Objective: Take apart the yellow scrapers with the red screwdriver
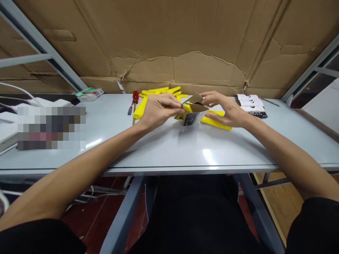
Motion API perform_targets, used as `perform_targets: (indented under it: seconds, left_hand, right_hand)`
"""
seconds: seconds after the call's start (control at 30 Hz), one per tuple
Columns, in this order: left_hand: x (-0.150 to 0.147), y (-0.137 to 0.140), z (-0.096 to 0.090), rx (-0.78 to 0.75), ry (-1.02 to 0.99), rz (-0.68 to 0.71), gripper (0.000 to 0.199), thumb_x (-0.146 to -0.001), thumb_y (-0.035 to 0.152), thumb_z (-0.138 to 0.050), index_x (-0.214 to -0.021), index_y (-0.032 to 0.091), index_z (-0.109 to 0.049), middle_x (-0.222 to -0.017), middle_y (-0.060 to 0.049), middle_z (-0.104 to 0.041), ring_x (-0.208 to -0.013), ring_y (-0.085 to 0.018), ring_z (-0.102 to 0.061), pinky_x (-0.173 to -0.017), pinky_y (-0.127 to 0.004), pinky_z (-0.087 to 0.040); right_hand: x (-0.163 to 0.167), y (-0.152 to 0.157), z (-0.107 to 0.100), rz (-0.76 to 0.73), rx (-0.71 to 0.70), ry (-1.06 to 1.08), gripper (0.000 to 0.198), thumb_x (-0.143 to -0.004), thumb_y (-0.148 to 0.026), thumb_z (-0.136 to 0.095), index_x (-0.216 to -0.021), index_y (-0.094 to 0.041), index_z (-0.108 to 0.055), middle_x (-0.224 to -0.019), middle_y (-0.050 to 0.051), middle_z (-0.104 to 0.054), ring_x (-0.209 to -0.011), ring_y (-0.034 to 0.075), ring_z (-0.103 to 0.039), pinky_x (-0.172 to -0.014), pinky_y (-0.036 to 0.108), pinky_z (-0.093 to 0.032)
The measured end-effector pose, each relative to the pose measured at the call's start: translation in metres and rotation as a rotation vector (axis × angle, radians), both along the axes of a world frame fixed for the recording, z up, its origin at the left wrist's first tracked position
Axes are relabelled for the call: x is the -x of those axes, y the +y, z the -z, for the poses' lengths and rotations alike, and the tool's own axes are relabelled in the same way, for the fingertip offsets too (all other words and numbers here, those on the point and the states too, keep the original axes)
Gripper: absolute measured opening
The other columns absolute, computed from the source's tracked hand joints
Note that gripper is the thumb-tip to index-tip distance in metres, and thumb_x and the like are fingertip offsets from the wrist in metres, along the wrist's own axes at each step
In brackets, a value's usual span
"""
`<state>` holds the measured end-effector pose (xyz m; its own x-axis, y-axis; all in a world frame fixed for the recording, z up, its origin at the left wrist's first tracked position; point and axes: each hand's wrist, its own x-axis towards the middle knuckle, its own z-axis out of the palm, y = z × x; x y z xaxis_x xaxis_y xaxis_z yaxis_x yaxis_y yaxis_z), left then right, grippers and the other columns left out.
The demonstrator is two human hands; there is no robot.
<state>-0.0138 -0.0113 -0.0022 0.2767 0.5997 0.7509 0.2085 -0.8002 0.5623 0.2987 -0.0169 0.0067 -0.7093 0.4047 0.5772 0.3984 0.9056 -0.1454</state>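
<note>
My left hand [161, 109] pinches a small yellow plastic piece with a dark end [187, 108] between thumb and fingers. That piece sits at the opening of a small black-and-white cardboard sleeve [194, 118], held tilted above the table. My right hand [229, 110] grips the sleeve's right edge with thumb and fingers. Below the right hand lies a yellow handle-shaped part [217, 122]. Another yellow part [140, 108] rests beside my left hand, partly hidden by it. How far the yellow piece reaches into the sleeve is hidden.
Several yellow parts [161, 91] are heaped behind my left hand. A red-handled screwdriver [135, 96] and a smaller screwdriver [130, 110] lie left of them. Several flat card sleeves [250, 102] are stacked at right. White power strips [39, 102] with cables occupy the left end. Cardboard [172, 42] walls the back.
</note>
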Motion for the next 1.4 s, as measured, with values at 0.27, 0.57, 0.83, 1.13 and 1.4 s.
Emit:
perform_targets:
  seconds: [0.27,0.57,0.83,1.13,1.4]
  left_hand:
    - [0.002,0.002,-0.001,0.092,0.001,0.007,0.009,-0.075,0.027,-0.098,-0.078,0.026,-0.089,-0.085,-0.005,-0.082,-0.075,-0.021,-0.074,-0.077,-0.042,-0.068]
    - [-0.002,0.0,-0.004,0.128,-0.05,0.002,0.017,-0.072,0.039,-0.102,-0.073,0.028,-0.088,-0.082,-0.004,-0.081,-0.077,-0.022,-0.073,-0.078,-0.042,-0.064]
    - [0.018,0.002,-0.025,0.138,-0.13,-0.052,0.023,-0.069,0.04,-0.106,-0.072,0.029,-0.086,-0.084,-0.001,-0.079,-0.082,-0.022,-0.073,-0.077,-0.04,-0.061]
    - [0.022,0.01,-0.024,0.277,-0.29,0.046,0.034,-0.065,0.043,-0.109,-0.074,0.024,-0.081,-0.089,-0.004,-0.081,-0.092,-0.026,-0.079,-0.079,-0.042,-0.066]
    - [0.015,0.02,-0.005,0.422,-0.319,0.069,0.04,-0.058,0.041,-0.109,-0.081,0.02,-0.083,-0.09,-0.006,-0.081,-0.085,-0.021,-0.079,-0.08,-0.033,-0.067]
  right_hand:
    - [0.011,-0.022,-0.007,0.074,-0.281,-0.045,0.03,-0.108,-0.036,-0.051,-0.133,-0.027,-0.067,-0.15,0.007,-0.053,-0.137,0.015,-0.058,-0.107,0.031,-0.06]
    - [-0.001,-0.013,-0.01,0.039,-0.139,-0.211,0.035,-0.112,-0.044,-0.049,-0.125,-0.019,-0.07,-0.129,0.006,-0.069,-0.107,0.009,-0.063,-0.091,0.022,-0.047]
    - [-0.025,-0.014,-0.039,0.116,-0.02,-0.178,0.044,-0.109,-0.052,-0.055,-0.09,-0.013,-0.064,-0.098,0.005,-0.063,-0.081,0.005,-0.047,-0.077,0.022,-0.035]
    - [-0.016,-0.032,-0.047,0.063,0.157,-0.12,0.055,-0.107,-0.066,-0.051,-0.107,-0.016,-0.072,-0.104,0.006,-0.061,-0.091,0.007,-0.052,-0.087,0.022,-0.043]
    - [-0.014,-0.013,-0.019,-0.006,0.331,-0.172,0.052,-0.098,-0.066,-0.068,-0.124,-0.024,-0.079,-0.137,0.008,-0.062,-0.121,0.012,-0.059,-0.113,0.029,-0.054]
